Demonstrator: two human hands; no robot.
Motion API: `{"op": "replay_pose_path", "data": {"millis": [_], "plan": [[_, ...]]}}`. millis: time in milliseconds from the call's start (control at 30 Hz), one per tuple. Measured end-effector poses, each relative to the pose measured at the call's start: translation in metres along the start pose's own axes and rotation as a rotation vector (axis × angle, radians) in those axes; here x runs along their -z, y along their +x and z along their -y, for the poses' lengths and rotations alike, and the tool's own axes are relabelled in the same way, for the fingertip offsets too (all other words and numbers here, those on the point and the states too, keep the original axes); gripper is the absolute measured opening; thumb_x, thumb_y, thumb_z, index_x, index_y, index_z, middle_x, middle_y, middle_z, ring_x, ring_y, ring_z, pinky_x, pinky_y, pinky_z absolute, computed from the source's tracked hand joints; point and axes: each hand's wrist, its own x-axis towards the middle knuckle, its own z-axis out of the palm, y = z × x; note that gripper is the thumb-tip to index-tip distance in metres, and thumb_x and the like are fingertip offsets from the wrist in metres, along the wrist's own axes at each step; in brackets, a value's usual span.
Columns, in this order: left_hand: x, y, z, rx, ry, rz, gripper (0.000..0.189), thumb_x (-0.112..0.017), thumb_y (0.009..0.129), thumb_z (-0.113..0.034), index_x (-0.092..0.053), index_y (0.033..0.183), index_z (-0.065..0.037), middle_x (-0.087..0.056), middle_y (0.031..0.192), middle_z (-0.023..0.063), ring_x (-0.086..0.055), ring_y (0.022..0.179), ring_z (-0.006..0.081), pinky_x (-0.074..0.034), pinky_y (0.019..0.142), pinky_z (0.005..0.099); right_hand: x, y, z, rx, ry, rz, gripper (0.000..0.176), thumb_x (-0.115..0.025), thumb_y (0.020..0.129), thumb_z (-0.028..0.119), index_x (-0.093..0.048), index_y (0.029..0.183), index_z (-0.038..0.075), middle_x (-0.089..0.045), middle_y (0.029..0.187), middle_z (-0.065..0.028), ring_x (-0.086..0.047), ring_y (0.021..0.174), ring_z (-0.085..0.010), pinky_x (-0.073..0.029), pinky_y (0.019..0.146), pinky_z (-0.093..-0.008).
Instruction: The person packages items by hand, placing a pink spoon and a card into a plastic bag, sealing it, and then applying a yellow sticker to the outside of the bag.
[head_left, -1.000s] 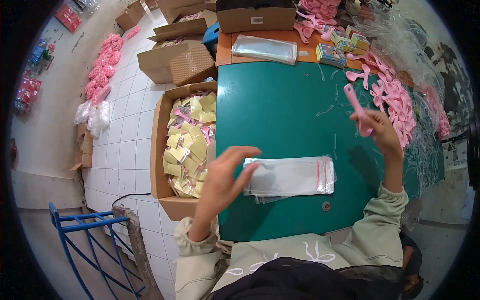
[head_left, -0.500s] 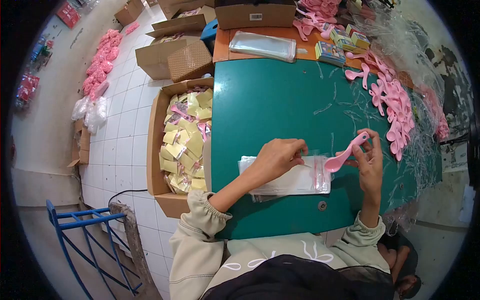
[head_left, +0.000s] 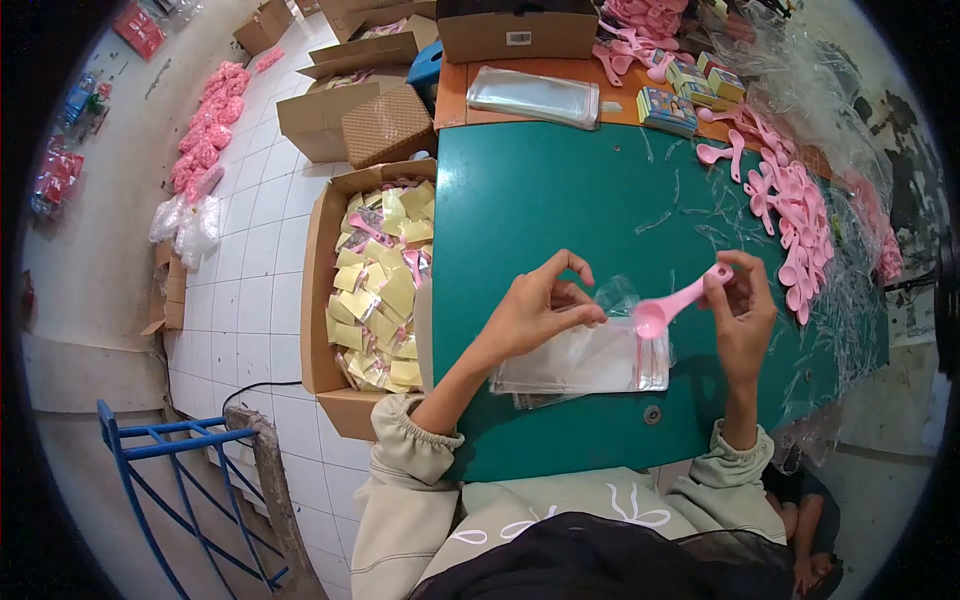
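A pink plastic spoon [head_left: 678, 305] is held by the end of its handle in my right hand [head_left: 745, 310], its bowl pointing left. The bowl overlaps the upper right part of a stack of clear plastic bags [head_left: 580, 362] lying flat on the green table [head_left: 560, 210]. Over the stack's top edge my left hand [head_left: 540, 305] pinches a clear bag [head_left: 618, 296] between thumb and fingers, the index finger curled above. The bag's raised film stands up close to the spoon's bowl.
Pink spoons [head_left: 795, 215] are heaped at the table's right, beside loose plastic film. Small boxes [head_left: 667, 110] and a bag pack [head_left: 535, 95] lie at the back. A carton [head_left: 320, 290] of yellow-carded packets stands left. Someone's legs [head_left: 815, 520] show lower right.
The spoon has moved slightly left and its bowl has swung up toward the bag. My left hand has shifted a little left and down, and the bag's film now stands raised beside it.
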Motion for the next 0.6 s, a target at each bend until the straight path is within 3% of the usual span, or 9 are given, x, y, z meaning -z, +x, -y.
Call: {"op": "replay_pose_path", "data": {"millis": [267,600], "plan": [[0.0,-0.003,0.001,-0.037,-0.055,-0.057,0.038,-0.069,0.08,-0.008,-0.045,0.11,-0.003,-0.067,0.081,0.0071,-0.062,0.075,0.0101,-0.048,0.069,0.0239,-0.014,0.005,0.016,0.142,0.185,-0.066,0.023,-0.063,0.084,0.003,-0.053,0.104,0.001,-0.061,0.087,-0.0064,-0.062,0.077,-0.0114,-0.051,0.069,-0.0233],[-0.001,-0.004,0.005,-0.021,-0.074,-0.088,0.035,-0.069,0.08,-0.006,-0.051,0.11,-0.002,-0.062,0.08,0.0026,-0.058,0.074,0.0072,-0.047,0.067,0.0212,-0.019,0.008,0.023,0.186,-0.03,-0.046,0.022,-0.063,0.083,0.003,-0.053,0.103,0.002,-0.061,0.085,-0.0065,-0.061,0.077,-0.0115,-0.049,0.069,-0.0233]]}}
